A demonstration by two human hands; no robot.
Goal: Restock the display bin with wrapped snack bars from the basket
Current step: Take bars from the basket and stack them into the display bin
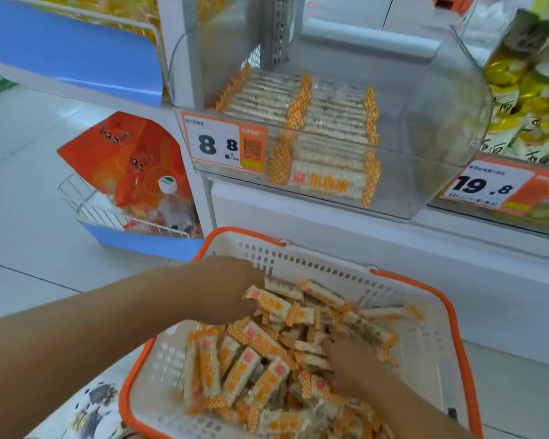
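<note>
We stand over the white shelving unit [330,223] that carries the clear plastic display bin with rounded corners [431,131]; it lies up and well beyond our fingers. Inside it, wrapped snack bars in white-and-orange checked wrappers are stacked in two neat rows [314,122] on the left and middle of the bin, their long axes running left to right across it. The right part of the bin shows bare floor, and we judge that is where the next bars belong.

Below the shelf sits the white perforated basket with an orange rim [425,340], directly under both hands. It holds a loose heap of the same wrapped bars [251,372], pointing every way, many lying diagonally.

Our left hand [222,289] reaches in at the far left of the heap; its fingers curl down at one bar [271,301] whose long axis runs left to right away from the fingertips, though we cannot tell whether they have closed on it. Our right hand [352,359] lies palm down in the middle of the heap, fingers spread among the bars and partly buried; whether it grips anything we cannot tell.

The left hand is the nearer to the bin, so we judge it the one to lift first, turning its bar to match the rows.
</note>
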